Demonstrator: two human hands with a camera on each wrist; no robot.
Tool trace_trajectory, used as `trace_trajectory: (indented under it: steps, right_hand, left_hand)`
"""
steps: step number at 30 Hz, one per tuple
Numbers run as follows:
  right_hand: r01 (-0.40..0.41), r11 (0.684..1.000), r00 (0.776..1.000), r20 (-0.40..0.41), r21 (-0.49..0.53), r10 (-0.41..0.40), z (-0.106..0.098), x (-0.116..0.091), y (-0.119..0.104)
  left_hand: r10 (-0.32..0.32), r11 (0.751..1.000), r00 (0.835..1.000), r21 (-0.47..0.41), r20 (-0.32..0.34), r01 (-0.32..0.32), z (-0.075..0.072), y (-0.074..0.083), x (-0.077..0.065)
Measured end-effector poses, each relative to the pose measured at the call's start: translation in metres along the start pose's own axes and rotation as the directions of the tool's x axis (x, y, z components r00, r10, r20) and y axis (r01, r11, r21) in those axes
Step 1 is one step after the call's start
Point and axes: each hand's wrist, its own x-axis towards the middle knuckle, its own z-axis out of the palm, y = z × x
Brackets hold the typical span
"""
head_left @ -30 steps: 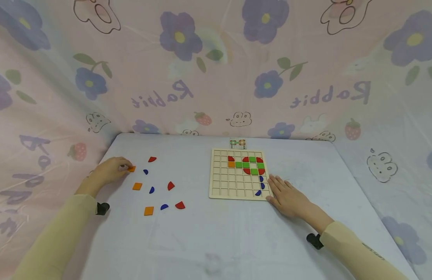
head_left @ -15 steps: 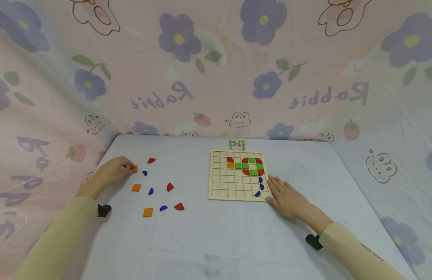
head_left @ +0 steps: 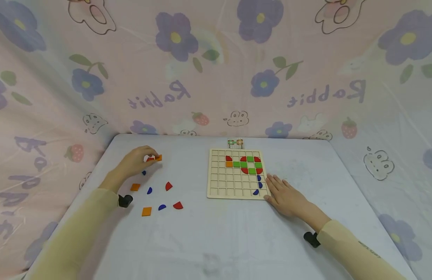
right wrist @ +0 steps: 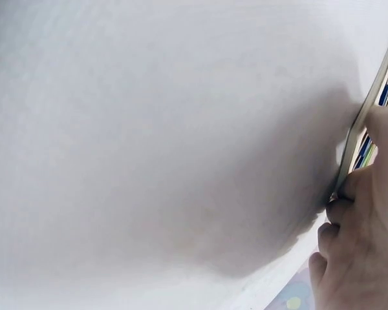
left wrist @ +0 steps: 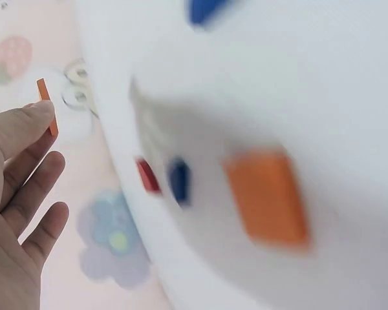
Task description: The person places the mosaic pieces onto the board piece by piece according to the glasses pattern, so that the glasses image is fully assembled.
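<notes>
My left hand point(head_left: 135, 161) pinches an orange square tile point(head_left: 159, 157) between thumb and fingers, raised off the table; the left wrist view shows the same tile point(left wrist: 46, 106) edge-on at the fingertips. A red quarter-circle piece point(head_left: 150, 158) lies beyond, partly hidden by that hand. My right hand point(head_left: 285, 196) lies with straight fingers against the right edge of the wooden grid board point(head_left: 219, 194). On the board sit red quarter-circles, green squares point(head_left: 252, 171), one orange square point(head_left: 229, 164) and blue half-circles point(head_left: 260, 185).
Loose on the table's left lie orange squares point(head_left: 146, 211), blue half-circles point(head_left: 162, 207) and red quarter-circles point(head_left: 178, 205). A small pattern card point(head_left: 235, 143) lies just behind the board. Printed cloth point(head_left: 216, 77) hangs around the table's back and sides.
My left hand has lifted the orange square tile from the far left and carried it right and slightly away, over the red quarter-circle. The right hand has stayed at the board's edge.
</notes>
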Motion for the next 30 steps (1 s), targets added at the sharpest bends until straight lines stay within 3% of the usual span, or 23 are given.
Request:
trace_trajectory:
  steps: [14, 30]
  right_hand:
    - [-0.003, 1.0, 1.0, 0.017, -0.002, 0.003, 0.0, 0.001, 0.0]
    - [0.006, 1.0, 1.0, 0.0, 0.009, -0.006, 0.002, 0.0, 0.003]
  left_hand:
    - [0.14, 0.986, 0.99, -0.09, -0.012, -0.14, 0.029, 0.069, 0.058]
    - [0.211, 0.971, 0.976, -0.128, 0.051, -0.203, 0.072, 0.119, 0.115]
